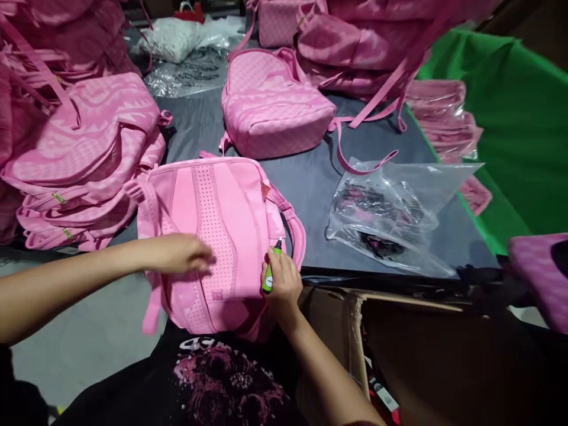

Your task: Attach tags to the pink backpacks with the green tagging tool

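A pink backpack [239, 231] lies in front of me at the table's near edge, its padded back panel facing up. In my right hand [287, 284] is a bright green marker pen [268, 280], its pale tip pointing up and away from me. That hand is at the backpack's right side, near a shoulder strap [298, 231]. Over the left part of the back panel is my left hand [184, 253], its fingers smeared by motion. Whether it touches the fabric I cannot tell.
Pink backpacks are stacked on the left [84, 148]; another backpack [275, 106] lies beyond mine. A clear plastic bag [381, 207] with dark pieces rests on the dark table [306, 189]. An open cardboard box [355, 331] stands at lower right, near green cloth [515, 130].
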A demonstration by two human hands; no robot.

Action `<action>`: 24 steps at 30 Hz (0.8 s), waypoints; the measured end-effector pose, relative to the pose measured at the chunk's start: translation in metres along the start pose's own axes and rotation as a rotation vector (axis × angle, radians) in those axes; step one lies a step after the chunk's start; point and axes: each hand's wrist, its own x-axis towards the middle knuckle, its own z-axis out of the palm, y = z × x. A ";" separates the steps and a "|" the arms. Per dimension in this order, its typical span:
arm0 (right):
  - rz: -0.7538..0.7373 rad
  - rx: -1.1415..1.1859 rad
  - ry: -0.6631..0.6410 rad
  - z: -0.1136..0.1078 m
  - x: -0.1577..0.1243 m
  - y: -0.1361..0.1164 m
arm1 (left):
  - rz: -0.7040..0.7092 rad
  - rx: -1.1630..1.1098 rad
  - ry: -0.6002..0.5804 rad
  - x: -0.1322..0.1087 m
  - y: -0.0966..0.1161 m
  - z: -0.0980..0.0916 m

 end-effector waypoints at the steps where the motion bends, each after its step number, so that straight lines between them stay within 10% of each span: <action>1: -0.006 0.014 0.009 0.001 0.001 -0.001 | 0.039 0.097 0.152 0.015 0.004 -0.009; 5: 0.014 0.031 -0.054 0.000 0.000 -0.002 | 0.202 0.564 0.572 0.097 0.008 -0.046; 9: 0.018 -0.007 -0.051 0.000 -0.002 -0.003 | 0.213 0.713 0.523 0.140 0.004 -0.058; 19: 0.081 0.155 -0.153 -0.008 0.001 0.000 | 0.216 0.783 0.630 0.128 -0.032 -0.091; 24: 0.636 0.675 0.005 -0.012 0.052 -0.004 | 0.330 0.663 0.571 0.120 -0.006 -0.050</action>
